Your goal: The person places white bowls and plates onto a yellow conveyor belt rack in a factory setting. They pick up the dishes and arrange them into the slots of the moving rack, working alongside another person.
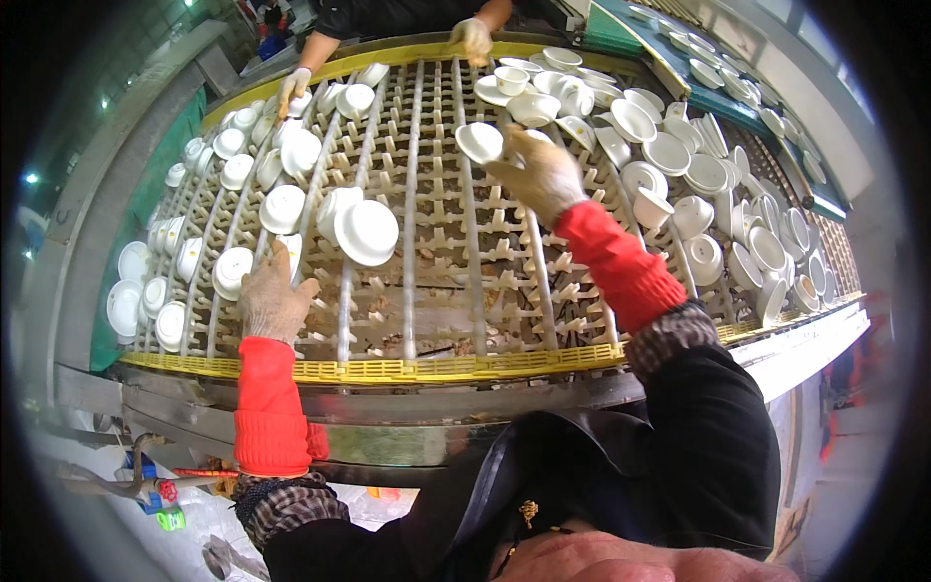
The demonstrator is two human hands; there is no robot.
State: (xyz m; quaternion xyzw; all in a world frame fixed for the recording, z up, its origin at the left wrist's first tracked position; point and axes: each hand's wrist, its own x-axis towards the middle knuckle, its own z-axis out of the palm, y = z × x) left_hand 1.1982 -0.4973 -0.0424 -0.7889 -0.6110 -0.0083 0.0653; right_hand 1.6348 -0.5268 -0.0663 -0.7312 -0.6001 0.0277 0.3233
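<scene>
My left hand (275,298), in a tan work glove and red cuff, is low over the left half of a pegged conveyor belt (436,291). A tilted white dish (294,253) shows between its fingers and thumb; the grip is partly hidden. Left of these fingers a white bowl (233,273) sits upside down. My right hand (545,174), gloved alike and slightly blurred, reaches over the right half. An upturned white bowl (478,142) is right at its thumb and fingertips; whether it is held cannot be told. Two bowls (366,231) overlap between my hands.
Across the belt, a co-worker's gloved hands (293,91) are over its far side. Bowls and dishes (705,174) crowd the right side in a jumble. Several upturned bowls (236,172) stand at left. A yellow edge strip (436,369) borders the near side. A second belt (698,69) carries dishes.
</scene>
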